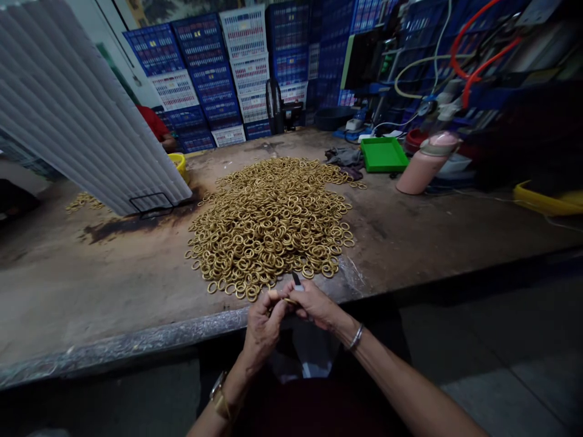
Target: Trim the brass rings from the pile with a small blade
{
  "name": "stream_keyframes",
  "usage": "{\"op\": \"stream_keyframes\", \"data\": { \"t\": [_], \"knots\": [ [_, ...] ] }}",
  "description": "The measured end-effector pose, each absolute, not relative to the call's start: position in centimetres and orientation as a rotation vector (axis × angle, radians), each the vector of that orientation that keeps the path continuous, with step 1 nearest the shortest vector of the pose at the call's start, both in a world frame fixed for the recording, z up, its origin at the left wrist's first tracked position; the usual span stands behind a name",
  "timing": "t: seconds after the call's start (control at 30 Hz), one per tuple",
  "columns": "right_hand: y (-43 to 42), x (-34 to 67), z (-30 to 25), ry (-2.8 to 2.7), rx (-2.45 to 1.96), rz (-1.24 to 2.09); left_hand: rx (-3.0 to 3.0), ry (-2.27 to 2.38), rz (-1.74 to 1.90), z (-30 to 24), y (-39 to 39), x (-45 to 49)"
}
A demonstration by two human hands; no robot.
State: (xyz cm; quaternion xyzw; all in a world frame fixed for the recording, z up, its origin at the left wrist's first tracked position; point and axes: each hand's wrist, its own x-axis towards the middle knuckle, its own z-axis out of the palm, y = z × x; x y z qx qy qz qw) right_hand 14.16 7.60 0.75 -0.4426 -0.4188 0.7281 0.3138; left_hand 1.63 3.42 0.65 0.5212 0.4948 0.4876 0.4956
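My left hand [262,331] pinches a brassy ring [290,301] just this side of the ring pile [268,224]. My right hand [319,306] grips what looks like a small knife [297,283]. I seem to be working on that ring, which calls for steady fingers. It looks round and shiny, partly hidden. Behind the pile stand plastic crates [210,84].

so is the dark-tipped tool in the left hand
No, the dark-tipped tool is in the right hand, its dark end pointing toward the pile of rings.
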Motion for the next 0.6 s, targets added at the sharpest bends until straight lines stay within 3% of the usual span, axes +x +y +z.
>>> {"op": "stream_keyframes", "data": {
  "t": [0.43, 0.6],
  "knots": [
    [7.3, 14.3, 1.4, -1.506, -1.357, 1.369, 1.266, 1.358, 1.229, 1.2, 3.5, 1.3],
    [7.4, 14.0, 1.1, -1.521, -1.342, 1.355, 1.028, 1.242, 1.01, 1.5, 3.3, 1.1]
  ]
}}
